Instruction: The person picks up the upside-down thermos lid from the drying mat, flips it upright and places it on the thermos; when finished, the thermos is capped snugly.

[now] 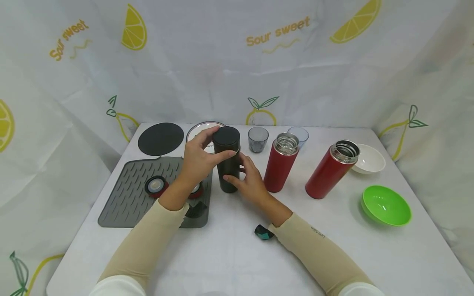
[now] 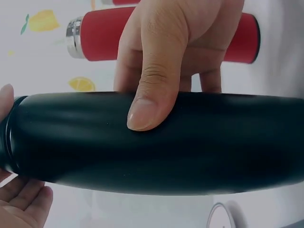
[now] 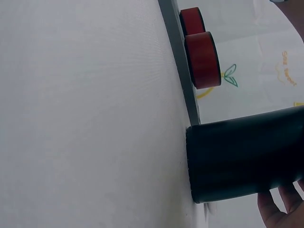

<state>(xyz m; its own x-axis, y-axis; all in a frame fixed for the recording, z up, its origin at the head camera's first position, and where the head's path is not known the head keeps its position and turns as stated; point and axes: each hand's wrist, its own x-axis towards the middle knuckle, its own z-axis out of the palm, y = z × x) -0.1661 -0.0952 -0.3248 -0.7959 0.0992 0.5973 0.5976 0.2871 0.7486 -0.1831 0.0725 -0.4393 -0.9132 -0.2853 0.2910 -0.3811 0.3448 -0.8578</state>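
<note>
A black insulated bottle (image 1: 223,166) stands upright near the middle of the table, its black lid (image 1: 226,137) on top. My left hand (image 1: 198,160) grips the bottle's top, with the thumb across the front just below the lid and the fingers behind. Lower down, my right hand (image 1: 251,183) holds the body from the right side. In the left wrist view, the right thumb (image 2: 152,102) lies flat along the black wall. The right wrist view shows the bottle's base (image 3: 192,164) at the white tabletop, beside the mat's edge.
Two red bottles without lids, one nearer (image 1: 275,170) and one farther right (image 1: 324,176), stand right of the hands. Red lids (image 1: 156,186) lie on the grey mat (image 1: 127,197). Glasses (image 1: 258,139), a white bowl (image 1: 370,159), a green bowl (image 1: 386,207) and a black disc (image 1: 161,139) surround them.
</note>
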